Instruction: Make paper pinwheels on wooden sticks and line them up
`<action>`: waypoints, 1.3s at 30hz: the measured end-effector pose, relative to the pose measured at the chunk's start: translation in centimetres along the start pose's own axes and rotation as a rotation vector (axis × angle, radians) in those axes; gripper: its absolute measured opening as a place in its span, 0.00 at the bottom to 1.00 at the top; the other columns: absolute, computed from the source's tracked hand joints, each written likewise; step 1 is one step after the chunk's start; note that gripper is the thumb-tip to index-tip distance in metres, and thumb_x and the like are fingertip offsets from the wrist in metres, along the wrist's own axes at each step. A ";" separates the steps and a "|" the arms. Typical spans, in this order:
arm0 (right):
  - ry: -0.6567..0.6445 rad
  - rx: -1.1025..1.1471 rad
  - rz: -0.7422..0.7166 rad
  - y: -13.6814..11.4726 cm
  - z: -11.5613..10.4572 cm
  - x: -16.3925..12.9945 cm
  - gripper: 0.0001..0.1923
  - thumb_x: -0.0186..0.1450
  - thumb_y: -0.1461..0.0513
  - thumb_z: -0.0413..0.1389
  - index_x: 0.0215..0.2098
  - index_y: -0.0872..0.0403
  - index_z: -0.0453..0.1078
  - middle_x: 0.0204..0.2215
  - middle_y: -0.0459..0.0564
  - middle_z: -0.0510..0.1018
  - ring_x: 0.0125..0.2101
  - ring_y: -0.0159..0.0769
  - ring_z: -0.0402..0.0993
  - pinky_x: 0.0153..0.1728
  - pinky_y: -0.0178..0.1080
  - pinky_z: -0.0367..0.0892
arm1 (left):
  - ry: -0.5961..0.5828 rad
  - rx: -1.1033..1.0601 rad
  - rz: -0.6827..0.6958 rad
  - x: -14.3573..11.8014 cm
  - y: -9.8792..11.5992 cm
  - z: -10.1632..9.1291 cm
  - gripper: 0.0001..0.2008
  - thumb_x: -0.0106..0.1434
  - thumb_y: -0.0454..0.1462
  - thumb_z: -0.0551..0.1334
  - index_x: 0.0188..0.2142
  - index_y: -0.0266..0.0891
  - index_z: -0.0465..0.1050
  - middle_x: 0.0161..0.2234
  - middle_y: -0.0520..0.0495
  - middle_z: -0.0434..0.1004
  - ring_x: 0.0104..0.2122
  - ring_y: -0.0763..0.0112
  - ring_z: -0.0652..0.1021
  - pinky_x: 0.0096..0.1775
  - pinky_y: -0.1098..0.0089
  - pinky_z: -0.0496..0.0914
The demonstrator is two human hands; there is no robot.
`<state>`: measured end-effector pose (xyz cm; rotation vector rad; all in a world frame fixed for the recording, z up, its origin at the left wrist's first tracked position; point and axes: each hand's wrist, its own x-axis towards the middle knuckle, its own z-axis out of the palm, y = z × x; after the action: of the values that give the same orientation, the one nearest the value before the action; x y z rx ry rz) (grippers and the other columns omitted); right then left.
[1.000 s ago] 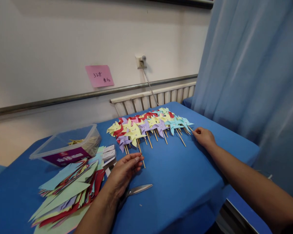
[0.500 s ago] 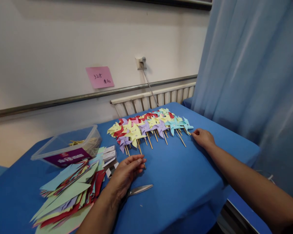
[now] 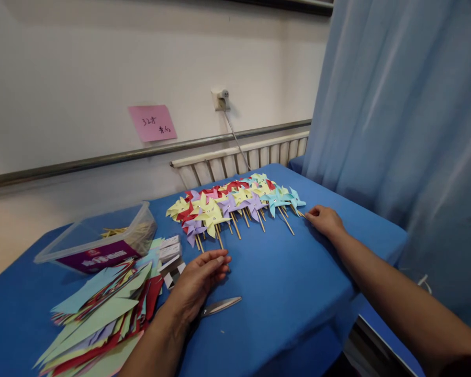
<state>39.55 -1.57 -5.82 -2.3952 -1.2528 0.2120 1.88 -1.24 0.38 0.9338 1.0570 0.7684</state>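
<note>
My right hand (image 3: 325, 221) pinches the stick end of a light-blue pinwheel (image 3: 295, 199) at the right end of a group of paper pinwheels. The group, in yellow, purple, red and blue, lies in close rows with its wooden sticks pointing towards me. My left hand (image 3: 204, 277) is loosely closed, thumb against the forefinger, just in front of the yellow pinwheel (image 3: 212, 217); whether anything is between its fingers I cannot make out. Metal scissors (image 3: 222, 307) lie beside and partly under that hand.
Left of my arm are stacked coloured paper sheets (image 3: 102, 319). Behind them stands a clear plastic box (image 3: 98, 222) with sticks in it. Small white boxes (image 3: 169, 247) and an opened carton (image 3: 172, 269) lie alongside. A blue curtain (image 3: 392, 115) hangs beyond the blue-covered table (image 3: 267, 309).
The view has shifted a little, so everything sits slightly further left. My right hand stays at the light-blue pinwheel's stick, and my left hand keeps nearly the same pose.
</note>
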 end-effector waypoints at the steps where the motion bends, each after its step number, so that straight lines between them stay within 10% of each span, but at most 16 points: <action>1: -0.016 -0.026 -0.020 -0.2 0.0 -0.2 0.13 0.61 0.53 0.54 0.35 0.51 0.75 0.33 0.50 0.81 0.34 0.39 0.75 0.30 0.36 0.60 | 0.000 0.003 -0.003 0.0 0.0 0.0 0.11 0.55 0.32 0.69 0.39 0.34 0.77 0.36 0.42 0.79 0.29 0.74 0.77 0.31 0.75 0.73; 13: -0.103 -0.260 -0.077 1.9 -2.0 -2.4 0.13 0.62 0.69 0.49 0.43 0.61 0.72 0.39 0.65 0.79 0.37 0.47 0.77 0.34 0.41 0.63 | -0.025 0.008 0.013 -0.2 0.0 -0.1 0.12 0.55 0.33 0.69 0.40 0.34 0.76 0.37 0.41 0.79 0.29 0.74 0.77 0.31 0.76 0.72; 19: 0.163 -0.114 -0.116 0.5 -1.4 0.4 0.17 0.66 0.59 0.50 0.50 0.55 0.69 0.42 0.55 0.77 0.41 0.43 0.74 0.37 0.38 0.63 | -0.050 0.001 0.005 0.0 -0.4 -0.1 0.12 0.54 0.33 0.69 0.39 0.34 0.76 0.37 0.42 0.79 0.29 0.75 0.77 0.31 0.76 0.72; 33: 0.172 -0.183 -0.301 -1.5 1.6 3.7 0.18 0.66 0.56 0.50 0.53 0.45 0.72 0.46 0.52 0.72 0.38 0.39 0.72 0.30 0.36 0.58 | -0.058 -0.016 -0.017 -0.3 -0.5 -0.1 0.12 0.54 0.33 0.69 0.39 0.34 0.77 0.37 0.42 0.80 0.29 0.75 0.77 0.31 0.76 0.71; 39: 0.232 0.082 -0.146 -1.6 0.8 4.2 0.16 0.65 0.57 0.51 0.44 0.52 0.77 0.41 0.54 0.74 0.39 0.42 0.70 0.32 0.37 0.58 | -0.037 -0.013 -0.014 -0.1 -0.5 -0.4 0.12 0.54 0.34 0.69 0.39 0.34 0.76 0.36 0.42 0.80 0.29 0.75 0.77 0.31 0.75 0.71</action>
<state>40.56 2.85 -5.55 -2.1762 -1.2761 -0.0567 1.55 -1.43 -0.14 0.9257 1.0242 0.7425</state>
